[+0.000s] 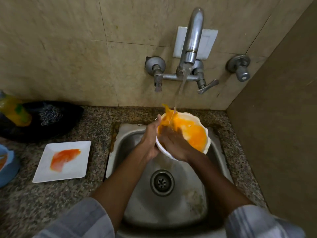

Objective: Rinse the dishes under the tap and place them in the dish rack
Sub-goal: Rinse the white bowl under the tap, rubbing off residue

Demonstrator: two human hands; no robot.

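two hands on white bowl (199, 122) over sink (130, 140), under tap (192, 40) stream: left hand (151, 140) clamps near-left rim, right hand (173, 143) flat inside, scrubbing orange residue. rack not in view.

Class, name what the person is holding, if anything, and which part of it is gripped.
The left hand grips the white bowl by its near-left rim; the right hand rubs inside it.

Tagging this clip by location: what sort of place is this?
Most likely a small home kitchen washing-up corner: a steel sink set in a speckled stone counter, a wall tap running onto a white bowl, and a soiled square plate waiting beside it.
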